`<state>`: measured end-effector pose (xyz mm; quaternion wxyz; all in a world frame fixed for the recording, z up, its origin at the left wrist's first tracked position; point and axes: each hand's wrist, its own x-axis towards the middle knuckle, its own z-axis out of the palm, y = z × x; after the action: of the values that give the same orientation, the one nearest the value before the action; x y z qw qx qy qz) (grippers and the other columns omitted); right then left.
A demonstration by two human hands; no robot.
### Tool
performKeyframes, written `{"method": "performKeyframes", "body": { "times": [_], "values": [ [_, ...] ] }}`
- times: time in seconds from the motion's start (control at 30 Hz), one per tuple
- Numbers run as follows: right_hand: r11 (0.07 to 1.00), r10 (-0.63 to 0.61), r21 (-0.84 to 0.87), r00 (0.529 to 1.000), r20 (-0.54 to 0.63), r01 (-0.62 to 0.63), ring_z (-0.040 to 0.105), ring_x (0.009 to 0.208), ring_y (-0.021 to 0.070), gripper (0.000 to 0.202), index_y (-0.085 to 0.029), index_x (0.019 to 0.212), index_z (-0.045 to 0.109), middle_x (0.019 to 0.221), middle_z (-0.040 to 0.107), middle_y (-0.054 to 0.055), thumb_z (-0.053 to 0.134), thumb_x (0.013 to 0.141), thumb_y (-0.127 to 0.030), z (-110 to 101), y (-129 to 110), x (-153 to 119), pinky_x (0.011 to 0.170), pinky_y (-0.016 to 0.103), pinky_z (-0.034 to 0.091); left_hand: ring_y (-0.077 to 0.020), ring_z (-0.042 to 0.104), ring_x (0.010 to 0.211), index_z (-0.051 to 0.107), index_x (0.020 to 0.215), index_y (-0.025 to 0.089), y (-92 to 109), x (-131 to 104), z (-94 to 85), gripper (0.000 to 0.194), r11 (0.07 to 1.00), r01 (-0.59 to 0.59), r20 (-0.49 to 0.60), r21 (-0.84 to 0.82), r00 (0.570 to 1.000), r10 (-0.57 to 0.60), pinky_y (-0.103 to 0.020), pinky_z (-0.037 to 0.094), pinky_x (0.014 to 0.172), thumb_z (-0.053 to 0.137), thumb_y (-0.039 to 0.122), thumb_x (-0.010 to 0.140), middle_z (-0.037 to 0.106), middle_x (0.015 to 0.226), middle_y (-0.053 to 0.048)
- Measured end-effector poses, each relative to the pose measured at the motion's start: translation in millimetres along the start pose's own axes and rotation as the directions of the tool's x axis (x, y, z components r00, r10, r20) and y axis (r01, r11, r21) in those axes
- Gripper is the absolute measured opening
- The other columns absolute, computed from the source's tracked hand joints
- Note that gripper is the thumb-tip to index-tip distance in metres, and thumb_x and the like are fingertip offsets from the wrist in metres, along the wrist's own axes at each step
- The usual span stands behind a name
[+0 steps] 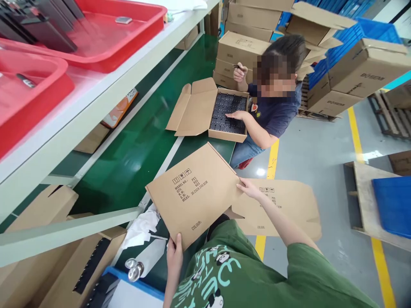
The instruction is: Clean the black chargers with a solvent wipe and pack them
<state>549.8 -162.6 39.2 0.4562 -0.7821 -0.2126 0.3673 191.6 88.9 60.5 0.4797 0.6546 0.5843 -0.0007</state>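
Note:
A brown cardboard carton point(195, 192), printed with handling symbols and lines such as MODEL NO. and COLOUR, is tilted in front of my body. My left hand point(175, 252) grips its lower corner, fingers partly hidden at the edge. At the right corner, my right hand point(251, 188) pinches the carton's edge with the thumb on top. Behind my right forearm, a flat cardboard blank point(289, 207) with similar printing reaches out over the floor. Whether the carton holds anything cannot be seen.
Across the bench point(128, 158), a co-worker point(276, 98) rests one hand on black parts in an open carton point(227, 137). Red trays point(112, 64) sit on the upper shelf at left. Crumpled white paper point(139, 229) and a blue bin point(136, 288) are near my left hand.

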Motion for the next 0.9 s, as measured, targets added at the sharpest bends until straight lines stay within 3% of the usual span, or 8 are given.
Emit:
{"method": "performKeyframes", "body": {
  "times": [0.33,0.63,0.9],
  "values": [
    [0.995,-0.01,0.096,0.987,-0.16,0.025,0.061,0.117,0.0229,0.039,-0.019,0.13,0.058,0.134,0.059,0.011,0.059,0.098,-0.041,12.9,15.1,-4.2,0.1,0.047,0.054,-0.0252,0.062,0.118,0.06,0.128,0.02,0.5,-0.1,2.5,0.036,0.992,0.037,0.016,-0.122,0.999,-0.036,-0.047,0.054,0.1,0.061,0.04,0.097,0.061,0.131,-0.01],
    [0.981,0.01,0.186,0.954,-0.299,0.048,0.058,0.121,0.024,0.04,-0.02,0.131,0.058,0.138,0.056,0.011,0.059,0.098,-0.041,30.5,28.5,-4.1,0.103,0.049,0.052,-0.0246,0.063,0.116,0.061,0.126,0.02,0.1,-1.1,1.2,0.035,0.993,0.065,0.003,-0.095,0.998,-0.065,-0.046,0.054,0.099,0.061,0.041,0.098,0.063,0.129,-0.009],
    [0.945,0.008,0.318,0.969,-0.246,0.073,0.059,0.119,0.0237,0.04,-0.02,0.131,0.057,0.137,0.057,0.011,0.06,0.097,-0.04,30.7,38.1,8.1,0.101,0.048,0.053,-0.0246,0.064,0.114,0.059,0.127,0.018,2.1,0.8,1.5,0.037,0.996,0.051,-0.007,-0.077,0.999,-0.052,-0.046,0.055,0.097,0.062,0.04,0.097,0.063,0.128,-0.009]
  ]
}}
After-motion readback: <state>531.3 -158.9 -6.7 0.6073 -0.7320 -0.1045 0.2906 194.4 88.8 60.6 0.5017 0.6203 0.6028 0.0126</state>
